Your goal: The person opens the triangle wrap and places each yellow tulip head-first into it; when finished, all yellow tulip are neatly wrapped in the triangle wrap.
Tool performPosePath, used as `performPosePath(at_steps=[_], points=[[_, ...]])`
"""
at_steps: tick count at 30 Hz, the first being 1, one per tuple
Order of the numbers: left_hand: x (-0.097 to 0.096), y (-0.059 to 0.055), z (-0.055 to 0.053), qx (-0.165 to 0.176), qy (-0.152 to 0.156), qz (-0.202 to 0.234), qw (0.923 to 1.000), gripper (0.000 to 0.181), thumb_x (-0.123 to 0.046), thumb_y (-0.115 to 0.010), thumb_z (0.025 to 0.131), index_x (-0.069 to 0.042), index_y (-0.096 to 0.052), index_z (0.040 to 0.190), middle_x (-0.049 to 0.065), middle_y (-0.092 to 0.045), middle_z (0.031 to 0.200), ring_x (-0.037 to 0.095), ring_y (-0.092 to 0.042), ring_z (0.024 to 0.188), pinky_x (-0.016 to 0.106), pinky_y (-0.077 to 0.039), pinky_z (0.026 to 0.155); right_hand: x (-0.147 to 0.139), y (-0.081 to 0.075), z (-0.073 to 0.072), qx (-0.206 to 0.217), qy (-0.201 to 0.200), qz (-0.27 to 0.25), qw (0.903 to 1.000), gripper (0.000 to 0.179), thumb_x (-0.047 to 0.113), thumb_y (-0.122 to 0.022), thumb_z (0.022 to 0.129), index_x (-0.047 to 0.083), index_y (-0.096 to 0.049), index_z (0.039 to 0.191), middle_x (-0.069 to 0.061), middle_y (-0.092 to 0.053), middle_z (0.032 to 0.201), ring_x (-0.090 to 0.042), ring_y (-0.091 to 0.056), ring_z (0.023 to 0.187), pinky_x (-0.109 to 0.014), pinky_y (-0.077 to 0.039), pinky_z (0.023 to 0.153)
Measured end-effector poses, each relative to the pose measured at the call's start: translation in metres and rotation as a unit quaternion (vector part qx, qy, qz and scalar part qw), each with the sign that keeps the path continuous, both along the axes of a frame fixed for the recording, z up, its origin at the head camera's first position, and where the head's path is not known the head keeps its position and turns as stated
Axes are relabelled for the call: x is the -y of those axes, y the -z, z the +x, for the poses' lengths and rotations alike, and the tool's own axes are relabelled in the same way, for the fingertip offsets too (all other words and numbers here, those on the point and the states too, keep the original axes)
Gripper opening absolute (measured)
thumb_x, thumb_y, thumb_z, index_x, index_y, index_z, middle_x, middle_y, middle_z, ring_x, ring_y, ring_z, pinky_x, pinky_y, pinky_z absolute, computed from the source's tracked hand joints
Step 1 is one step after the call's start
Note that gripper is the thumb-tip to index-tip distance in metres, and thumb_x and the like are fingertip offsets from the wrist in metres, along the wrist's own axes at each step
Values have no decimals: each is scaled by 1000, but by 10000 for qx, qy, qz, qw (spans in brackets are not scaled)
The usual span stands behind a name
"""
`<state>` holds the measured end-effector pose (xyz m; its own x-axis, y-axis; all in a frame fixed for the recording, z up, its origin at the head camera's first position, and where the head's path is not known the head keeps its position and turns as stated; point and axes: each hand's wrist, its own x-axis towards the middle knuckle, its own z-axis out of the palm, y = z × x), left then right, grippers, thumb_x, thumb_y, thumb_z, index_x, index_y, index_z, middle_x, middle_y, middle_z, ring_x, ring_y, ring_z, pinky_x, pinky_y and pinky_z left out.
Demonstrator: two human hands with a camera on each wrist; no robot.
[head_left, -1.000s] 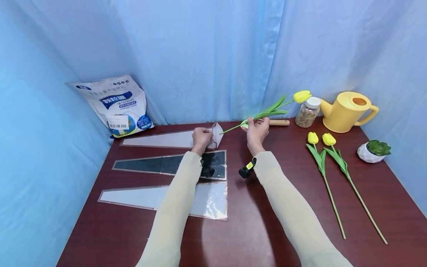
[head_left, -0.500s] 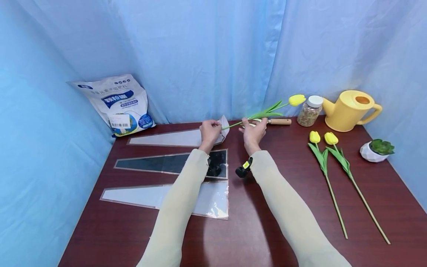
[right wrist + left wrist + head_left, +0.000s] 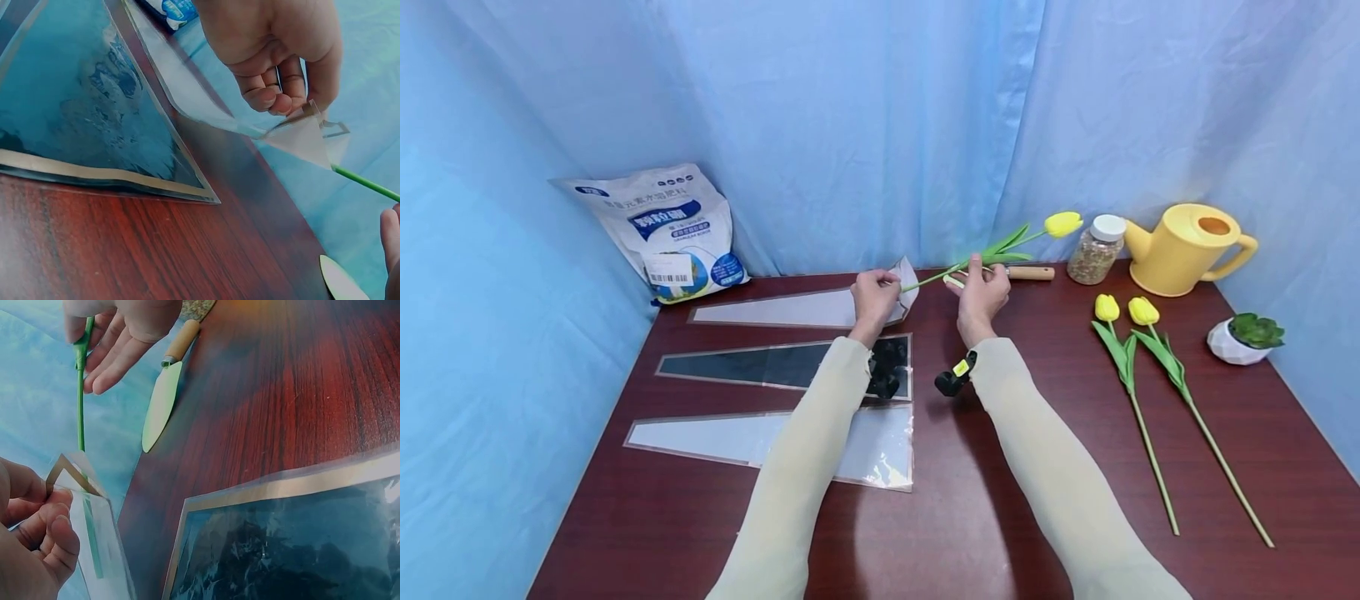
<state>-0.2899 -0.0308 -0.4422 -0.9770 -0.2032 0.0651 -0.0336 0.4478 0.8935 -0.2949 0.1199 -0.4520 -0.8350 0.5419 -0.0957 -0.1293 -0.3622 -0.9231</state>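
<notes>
My left hand (image 3: pixel 874 302) pinches the mouth of a long, tapered white flower sleeve (image 3: pixel 767 312), whose edge is spread and raised off the table. My right hand (image 3: pixel 983 293) holds a yellow tulip (image 3: pixel 1063 223) by its green stem near the leaves, bloom pointing right. In the left wrist view the lower stem (image 3: pixel 92 534) shows through the clear side of the sleeve, inside it. The right wrist view has the sleeve's opening (image 3: pixel 300 139) under the left fingers, with the stem entering it.
Behind my right hand lies a trowel (image 3: pixel 164 400) with a wooden handle. A black sleeve (image 3: pixel 737 367) and another white sleeve (image 3: pixel 700 437) lie nearer. Two tulips (image 3: pixel 1138 408), a jar (image 3: pixel 1095 250), a yellow watering can (image 3: pixel 1180 254) and a potted succulent (image 3: pixel 1240 340) are right; a fertilizer bag (image 3: pixel 677 233) stands left.
My left hand has moved right with the sleeve's mouth, and the stem's end has gone from outside the opening into it. The tulip's bloom has shifted slightly left and down.
</notes>
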Motion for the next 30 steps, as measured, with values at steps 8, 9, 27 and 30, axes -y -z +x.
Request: performPosePath(at_steps=[8, 9, 27, 30], points=[[-2, -2, 1, -125, 0, 10, 9999, 16, -8, -63, 89, -5, -78, 92, 13, -75, 84, 16, -67, 67, 21, -48, 58, 4, 0, 3, -17, -254, 24, 9997, 17, 12, -69, 94, 13, -53, 100, -8, -67, 91, -16, -73, 72, -51, -60, 83], [-2, -2, 1, -156, 3, 11, 9999, 16, -7, -63, 89, -5, -78, 92, 13, -76, 84, 16, -66, 67, 20, -47, 58, 6, 0, 3, -14, -283, -33, 9996, 17, 10, -70, 92, 13, -55, 99, -8, -66, 92, -13, -72, 71, -52, -59, 86], [-1, -8, 0, -98, -116, -59, 9999, 14, -9, -65, 89, -6, -78, 91, 12, -75, 84, 15, -64, 69, 20, -46, 60, -10, -16, 9, 134, -449, 353, 9983, 15, 28, -63, 98, 16, -55, 102, 0, -60, 94, -12, -72, 75, -51, -60, 84], [-1, -8, 1, -52, -112, -18, 9999, 14, -9, -65, 89, -6, -78, 91, 11, -75, 83, 15, -65, 69, 20, -47, 59, -13, -19, 10, 167, -291, 323, 9989, 13, 26, -63, 98, 15, -55, 98, -1, -57, 93, -11, -71, 73, -45, -62, 81]])
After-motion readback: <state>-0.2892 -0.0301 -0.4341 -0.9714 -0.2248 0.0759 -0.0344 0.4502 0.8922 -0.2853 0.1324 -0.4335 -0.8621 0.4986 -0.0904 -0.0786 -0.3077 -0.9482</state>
